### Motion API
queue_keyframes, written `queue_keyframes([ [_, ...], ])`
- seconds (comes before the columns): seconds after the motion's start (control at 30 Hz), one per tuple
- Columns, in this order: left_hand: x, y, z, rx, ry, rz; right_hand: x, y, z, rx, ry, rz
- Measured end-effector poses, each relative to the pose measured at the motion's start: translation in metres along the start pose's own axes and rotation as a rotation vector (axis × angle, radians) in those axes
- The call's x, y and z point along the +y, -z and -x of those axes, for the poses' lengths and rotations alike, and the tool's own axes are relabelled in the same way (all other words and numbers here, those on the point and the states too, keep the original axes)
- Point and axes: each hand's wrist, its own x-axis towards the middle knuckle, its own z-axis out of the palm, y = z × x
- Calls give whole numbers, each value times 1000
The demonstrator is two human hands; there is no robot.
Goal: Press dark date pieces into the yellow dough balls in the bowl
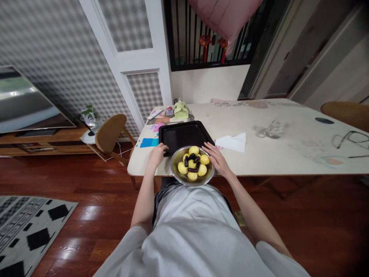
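The near left corner of the black tray is touched by the half-curled left hand; its grip cannot be told. The right hand is held flat and open, nothing gripped. The tray's near edge is partly hidden by a bowl of yellow fruit. White paper is seen right, a green box far.

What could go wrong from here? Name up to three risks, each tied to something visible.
The metal bowl appears to reach past the near edge of the table, so a bump might tip it off.
The round yellow fruits are heaped in it, so a tilt could send some rolling out.
The left hand is at a near corner of the black tray, just beyond the bowl; pulling the tray closer might shove the bowl off.
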Motion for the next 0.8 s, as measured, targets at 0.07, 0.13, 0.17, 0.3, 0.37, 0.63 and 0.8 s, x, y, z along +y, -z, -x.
queue_keyframes([
  [0.07, 2, 1, 0, 40, -6, 56, 0, 0, 0, 0, 3, -2],
  [0.13, 6, 3, 1, 98, -24, 116, 0, 0, 0, -1, 4, -2],
  [0.17, 10, 5, 2, 130, -42, 146, 0, 0, 0, -2, 6, -2],
  [0.3, 29, 13, 7, 231, -143, 236, -1, 1, 0, -2, 5, 0],
  [0.37, 41, 16, 10, 245, -180, 269, -2, 1, 0, 0, 2, 4],
  [0.63, 80, 19, 24, 208, -322, 280, -2, 1, -1, 2, -3, 9],
  [0.8, 98, 14, 31, 209, -416, 248, -2, 0, -1, 3, -2, 11],
])
